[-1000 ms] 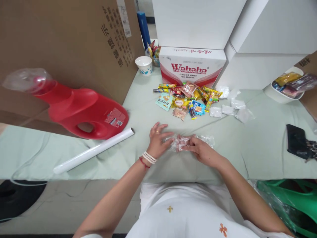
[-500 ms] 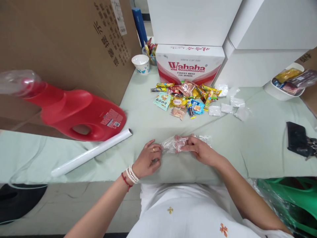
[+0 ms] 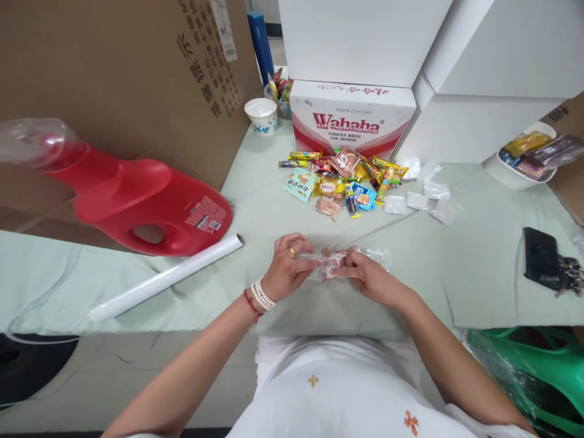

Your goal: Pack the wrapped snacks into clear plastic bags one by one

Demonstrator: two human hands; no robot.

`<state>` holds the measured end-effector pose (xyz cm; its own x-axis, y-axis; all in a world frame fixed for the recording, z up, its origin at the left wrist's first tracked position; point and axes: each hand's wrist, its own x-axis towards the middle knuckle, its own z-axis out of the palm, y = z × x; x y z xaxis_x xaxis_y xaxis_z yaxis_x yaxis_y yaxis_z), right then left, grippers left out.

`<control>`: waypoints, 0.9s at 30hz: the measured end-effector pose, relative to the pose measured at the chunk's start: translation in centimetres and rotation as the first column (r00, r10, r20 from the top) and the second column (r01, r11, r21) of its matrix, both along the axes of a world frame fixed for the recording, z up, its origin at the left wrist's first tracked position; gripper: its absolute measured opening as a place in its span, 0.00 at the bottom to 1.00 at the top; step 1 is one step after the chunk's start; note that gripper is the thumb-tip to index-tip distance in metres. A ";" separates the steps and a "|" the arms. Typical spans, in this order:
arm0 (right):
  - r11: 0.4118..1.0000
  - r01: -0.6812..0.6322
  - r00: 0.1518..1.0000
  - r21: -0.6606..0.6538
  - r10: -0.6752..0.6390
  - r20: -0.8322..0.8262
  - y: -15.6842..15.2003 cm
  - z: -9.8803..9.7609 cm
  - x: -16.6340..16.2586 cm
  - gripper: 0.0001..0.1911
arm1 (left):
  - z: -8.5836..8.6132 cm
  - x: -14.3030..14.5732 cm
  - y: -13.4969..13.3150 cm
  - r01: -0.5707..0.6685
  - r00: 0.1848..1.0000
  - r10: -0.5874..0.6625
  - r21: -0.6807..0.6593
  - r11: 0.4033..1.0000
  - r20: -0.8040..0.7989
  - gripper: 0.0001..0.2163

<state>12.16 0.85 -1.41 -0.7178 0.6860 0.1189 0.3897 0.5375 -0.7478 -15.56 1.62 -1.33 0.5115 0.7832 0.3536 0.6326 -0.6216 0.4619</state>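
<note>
A clear plastic bag (image 3: 371, 255) with pinkish snacks inside lies on the pale green tablecloth (image 3: 283, 219) in front of me. My left hand (image 3: 287, 271), with a ring and bead bracelets, pinches the bag's left end. At the bag's middle, my right hand (image 3: 369, 277) is closed on it. Beyond the hands lies a heap of colourful snack packets (image 3: 340, 179), with small white packets (image 3: 422, 198) to its right.
A red detergent jug (image 3: 146, 204) lies on its side at left, a white paper roll (image 3: 164, 278) beside it. A Wahaha box (image 3: 351, 125), white boxes, a cup (image 3: 261, 115) and a large cardboard box stand behind. A bowl (image 3: 520, 170), a black wallet with keys (image 3: 542, 258) and a green bag (image 3: 538, 371) are at right.
My left hand drew back toward me from the bag, then returned and now pinches its left end. The right hand stayed on the bag.
</note>
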 end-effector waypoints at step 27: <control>0.997 0.048 0.999 0.058 -0.046 -0.026 -0.6 0.4 -0.9 0.16 | 1.9 4.6 -3.3 -0.205 0.895 0.395 -0.592 0.779 0.210 0.09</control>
